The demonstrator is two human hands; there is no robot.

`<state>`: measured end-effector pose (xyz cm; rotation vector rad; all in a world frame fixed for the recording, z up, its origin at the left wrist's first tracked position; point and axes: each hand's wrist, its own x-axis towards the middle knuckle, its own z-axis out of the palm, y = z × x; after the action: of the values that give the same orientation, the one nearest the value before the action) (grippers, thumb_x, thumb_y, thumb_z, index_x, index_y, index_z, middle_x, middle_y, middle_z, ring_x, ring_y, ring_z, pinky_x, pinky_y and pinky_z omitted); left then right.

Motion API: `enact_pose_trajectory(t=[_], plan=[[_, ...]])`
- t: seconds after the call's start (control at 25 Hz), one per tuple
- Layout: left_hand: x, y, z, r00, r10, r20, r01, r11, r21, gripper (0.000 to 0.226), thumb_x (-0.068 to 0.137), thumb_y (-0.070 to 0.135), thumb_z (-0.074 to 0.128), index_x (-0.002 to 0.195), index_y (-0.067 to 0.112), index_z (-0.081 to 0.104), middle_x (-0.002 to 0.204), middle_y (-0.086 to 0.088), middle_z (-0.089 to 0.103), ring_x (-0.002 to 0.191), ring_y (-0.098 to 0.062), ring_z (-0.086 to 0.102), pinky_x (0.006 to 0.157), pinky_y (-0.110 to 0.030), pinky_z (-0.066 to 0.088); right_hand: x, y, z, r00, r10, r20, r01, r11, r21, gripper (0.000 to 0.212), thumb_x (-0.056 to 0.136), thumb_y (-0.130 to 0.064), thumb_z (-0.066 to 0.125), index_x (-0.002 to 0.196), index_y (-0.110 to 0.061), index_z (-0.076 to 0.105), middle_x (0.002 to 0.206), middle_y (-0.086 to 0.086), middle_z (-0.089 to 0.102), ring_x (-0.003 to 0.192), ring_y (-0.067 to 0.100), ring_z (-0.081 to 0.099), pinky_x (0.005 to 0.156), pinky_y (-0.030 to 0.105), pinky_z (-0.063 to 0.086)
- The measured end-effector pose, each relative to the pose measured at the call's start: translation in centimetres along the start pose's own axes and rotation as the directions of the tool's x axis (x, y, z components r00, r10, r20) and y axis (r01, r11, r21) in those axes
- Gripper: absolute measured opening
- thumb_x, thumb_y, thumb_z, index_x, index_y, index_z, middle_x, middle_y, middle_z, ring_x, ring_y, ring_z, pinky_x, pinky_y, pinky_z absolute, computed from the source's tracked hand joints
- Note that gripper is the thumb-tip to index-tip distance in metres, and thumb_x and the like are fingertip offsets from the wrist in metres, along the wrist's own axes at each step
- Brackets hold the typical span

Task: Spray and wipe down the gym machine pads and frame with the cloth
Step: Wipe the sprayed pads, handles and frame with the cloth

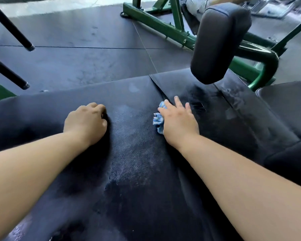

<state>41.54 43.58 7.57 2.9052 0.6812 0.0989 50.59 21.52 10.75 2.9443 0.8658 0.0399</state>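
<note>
Peeking from under right hand [179, 125], cloth [158, 119]

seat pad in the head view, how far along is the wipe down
Looks early to midway. Done: the seat pad is sprayed, with wet patches across it. In hand: the right hand presses the blue cloth flat on it while the left hand rests as a fist. Left: streaks beside the cloth, then the raised pad and green frame, which show no sign of wiping.
</note>
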Motion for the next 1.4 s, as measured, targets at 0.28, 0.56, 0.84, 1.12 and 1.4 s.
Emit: enact_pose_trajectory(t=[0.28,0.56,0.84,1.12,1.4], plan=[[5.4,1.2,1.0,0.981,0.191,-0.032,-0.193,0.959,-0.209,0.054,0.089,0.015,0.043,0.141,0.028,0.043,0.154,0.01,0.029,0.14,-0.015,0.027,0.114,-0.032,0.023,10.6,-1.4,0.7,0.996,0.076,0.039,-0.08,0.991,0.11,0.056,0.094,-0.01,0.04,0.147,-0.025,0.032,0.161,0.001,0.013,0.148,0.027,0.003,0.118,0.047,0.005],[10.3,0.1,1.1,0.996,0.027,-0.079,-0.044,0.973,-0.225,0.036,0.09,0.021,0.045,0.119,0.035,0.061,0.133,0.01,0.056,0.121,-0.02,0.051,0.093,-0.032,0.043,16.7,-4.3,1.0,0.998,0.061,-0.029,-0.054,0.98,0.193,0.058,0.095,-0.014,0.046,0.148,-0.015,0.025,0.156,0.011,0.022,0.144,0.028,0.018,0.117,0.037,0.016],[9.7,-3.8,1.9,0.997,-0.018,-0.075,0.003,0.981,-0.192,0.046,0.089,0.016,0.044,0.13,0.033,0.056,0.138,0.013,0.049,0.126,-0.017,0.042,0.1,-0.037,0.042,14.4,-4.2,1.3,0.994,-0.108,0.017,0.093,0.917,0.387,0.053,0.093,-0.007,0.041,0.144,-0.018,0.036,0.155,0.006,0.028,0.143,0.021,0.023,0.114,0.031,0.018],[10.9,-5.9,2.0,0.996,0.085,-0.009,-0.085,0.958,-0.273,0.038,0.093,0.022,0.047,0.129,0.032,0.058,0.14,0.014,0.047,0.129,-0.018,0.041,0.111,-0.033,0.031,12.9,-6.7,2.4,0.941,-0.339,-0.005,0.325,0.899,0.294,0.055,0.093,-0.012,0.041,0.146,-0.022,0.033,0.157,0.002,0.026,0.145,0.017,0.019,0.118,0.035,0.008],[9.5,-6.3,2.5,0.997,0.043,-0.061,-0.062,0.934,-0.351,0.043,0.094,0.022,0.048,0.135,0.035,0.05,0.148,0.018,0.038,0.137,-0.006,0.034,0.11,-0.024,0.026,14.9,-11.7,2.8,0.943,-0.32,0.09,0.265,0.889,0.373,0.051,0.09,-0.012,0.047,0.14,-0.019,0.044,0.151,0.005,0.035,0.14,0.02,0.029,0.113,0.029,0.017]])
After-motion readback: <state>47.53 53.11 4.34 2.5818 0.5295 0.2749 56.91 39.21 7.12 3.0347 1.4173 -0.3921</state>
